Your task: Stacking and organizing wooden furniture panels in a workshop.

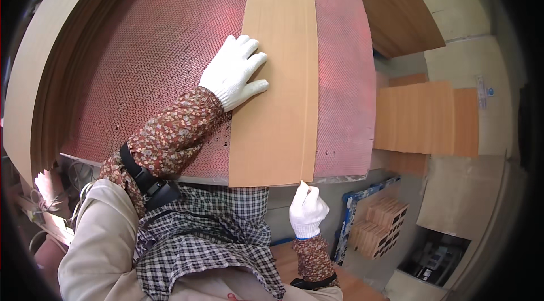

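Observation:
A long wood-veneer sheet (275,125) lies lengthwise on a red, perforated mat that covers the table. My left hand (235,71), in a white knit glove, rests on the sheet's left edge with its fingers spread. At the near right corner, just past the table's front edge, my right hand (308,210) is closed in a pinch, also gloved in white. It grips the end of a thin tan strip (304,154) that runs along the sheet's right side. Whether the strip is tape or veneer I cannot tell.
The red mat (147,57) spreads around the sheet. Curved stacked boards (28,74) rise at the left. Wood sheets (416,117) and a brown panel (402,15) lie to the right. Below them is a bundle of small wooden pieces (377,224) beside a blue-edged frame (347,216).

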The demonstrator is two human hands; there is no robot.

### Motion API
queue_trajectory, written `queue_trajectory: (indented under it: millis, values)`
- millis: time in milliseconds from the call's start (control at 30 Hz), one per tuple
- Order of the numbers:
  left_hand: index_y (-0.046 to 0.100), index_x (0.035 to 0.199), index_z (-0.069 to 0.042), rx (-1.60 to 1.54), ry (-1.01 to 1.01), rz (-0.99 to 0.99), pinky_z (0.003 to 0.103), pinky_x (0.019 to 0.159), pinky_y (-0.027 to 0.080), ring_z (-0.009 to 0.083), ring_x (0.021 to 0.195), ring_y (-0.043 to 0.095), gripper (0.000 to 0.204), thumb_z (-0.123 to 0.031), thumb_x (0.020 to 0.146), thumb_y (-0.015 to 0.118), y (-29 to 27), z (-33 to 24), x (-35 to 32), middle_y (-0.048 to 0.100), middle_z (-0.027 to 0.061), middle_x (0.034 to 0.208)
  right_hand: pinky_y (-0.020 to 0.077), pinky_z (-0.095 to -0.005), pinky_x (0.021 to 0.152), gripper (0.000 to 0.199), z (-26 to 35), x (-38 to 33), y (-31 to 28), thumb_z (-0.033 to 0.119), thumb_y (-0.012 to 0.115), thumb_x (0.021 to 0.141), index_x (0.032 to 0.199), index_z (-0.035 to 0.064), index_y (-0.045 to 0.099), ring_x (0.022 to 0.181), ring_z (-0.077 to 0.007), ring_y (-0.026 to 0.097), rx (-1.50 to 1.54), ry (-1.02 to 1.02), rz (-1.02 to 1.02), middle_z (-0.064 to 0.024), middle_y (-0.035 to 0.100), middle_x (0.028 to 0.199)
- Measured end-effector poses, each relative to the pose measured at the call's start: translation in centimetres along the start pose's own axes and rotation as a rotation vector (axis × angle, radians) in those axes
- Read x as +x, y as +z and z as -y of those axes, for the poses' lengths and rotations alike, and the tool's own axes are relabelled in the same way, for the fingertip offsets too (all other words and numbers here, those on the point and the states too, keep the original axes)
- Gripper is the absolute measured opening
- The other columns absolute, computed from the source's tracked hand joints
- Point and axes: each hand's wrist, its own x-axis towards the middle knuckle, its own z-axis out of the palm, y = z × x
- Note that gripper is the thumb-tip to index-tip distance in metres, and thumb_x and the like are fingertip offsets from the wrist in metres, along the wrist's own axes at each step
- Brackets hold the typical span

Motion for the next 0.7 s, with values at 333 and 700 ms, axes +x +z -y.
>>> queue_trajectory:
  millis: [333, 700]
  values:
    - [0.065, 0.119, -0.002, 0.008, 0.041, -0.041, 0.044, 0.105, 0.048, 0.0339, 0.115, 0.052, 0.048, -0.028, 0.082, 0.080, 0.4, 0.9, -0.7, 0.056, 0.0138, 0.122, 0.0406, -0.0383, 0.041, 0.023, 3.1, 0.2, 0.7, 0.016, 0.072, 0.100, 0.083, 0.0069, 0.059, 0.042, -0.0237, 0.053, 0.009, -0.026, 0.004, -0.0049, 0.050, 0.053]
    - [0.062, 0.116, -0.002, 0.027, 0.034, -0.056, 0.045, 0.103, 0.047, 0.0354, 0.114, 0.051, 0.049, -0.027, 0.079, 0.082, 0.2, 2.1, 0.3, 0.054, 0.0153, 0.120, 0.0409, -0.0396, 0.040, 0.027, 4.3, 5.4, 0.7, 0.024, 0.066, 0.103, 0.083, 0.0094, 0.054, 0.040, -0.0243, 0.054, -0.082, -0.049, 0.203, -0.0047, 0.048, 0.050]
